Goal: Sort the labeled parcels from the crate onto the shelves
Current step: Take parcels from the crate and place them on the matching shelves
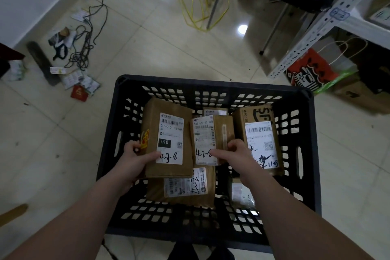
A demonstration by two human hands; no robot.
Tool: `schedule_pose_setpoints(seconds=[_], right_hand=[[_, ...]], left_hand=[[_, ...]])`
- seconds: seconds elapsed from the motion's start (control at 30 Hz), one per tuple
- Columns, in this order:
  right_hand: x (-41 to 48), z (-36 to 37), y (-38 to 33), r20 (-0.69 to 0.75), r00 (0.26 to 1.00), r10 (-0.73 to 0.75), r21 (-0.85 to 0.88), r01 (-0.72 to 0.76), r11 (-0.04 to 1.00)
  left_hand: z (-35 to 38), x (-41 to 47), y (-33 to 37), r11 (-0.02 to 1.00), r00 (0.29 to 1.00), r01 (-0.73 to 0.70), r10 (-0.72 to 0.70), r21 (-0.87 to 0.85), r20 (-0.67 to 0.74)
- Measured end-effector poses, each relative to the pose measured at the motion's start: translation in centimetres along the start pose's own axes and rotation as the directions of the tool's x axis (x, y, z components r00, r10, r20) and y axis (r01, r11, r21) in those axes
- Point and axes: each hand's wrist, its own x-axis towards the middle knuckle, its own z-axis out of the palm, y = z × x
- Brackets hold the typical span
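Black plastic crate (211, 83), lattice walls w/ rect. holes, sits on glossy beige tile (168, 53). Inside: matte brown cardboard parcels, boxy, each w/ white printed label + handwritten code.

L hand (135, 156) grips the 4-3-8 parcel (168, 133) at the crate's 9 o'clock side. Thumb lies across the label's lower corner, fingers curled round the left edge.

R hand (236, 152) pinches the 4-2 parcel (211, 133) near centre, thumb on label, fingers curled over the right edge.

SF box (259, 131) stands at 3 o'clock; a flat parcel (183, 190) lies beneath at 6 o'clock.

White perforated steel shelf frame (312, 29) is at 2 o'clock of the crate, well apart. Yellow strapping (191, 2) lies tangled at 12, black cord (84, 48) at 10
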Motion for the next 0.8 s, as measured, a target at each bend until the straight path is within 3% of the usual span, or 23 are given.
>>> schedule_pose_setpoints(seconds=[0.2, 0.4, 0.6, 0.8], right_hand=[[-1.7, -0.4, -0.3, -0.064, 0.998, -0.015, 0.13, 0.023, 0.991], [-6.1, -3.8, -1.4, -0.003, 0.999, 0.034, 0.435, -0.029, 0.9], [-12.4, -6.3, -4.4, 0.082, 0.993, -0.085, 0.614, 0.017, 0.789], [-19.0, -9.5, -8.4, 0.082, 0.966, -0.246, 0.674, 0.128, 0.728]], left_hand=[[0.5, -1.6, -0.7, 0.998, 1.0, 0.011, -0.011, -0.061, 0.001], [1.3, -5.6, 0.5, 0.953, 0.999, 0.004, 0.01, -0.303, 0.044], [1.6, -11.9, 3.7, 0.89, 0.983, -0.119, 0.169, -0.44, 0.076], [2.2, -19.0, 8.1, 0.819, 0.938, -0.285, 0.346, -0.498, 0.032]])
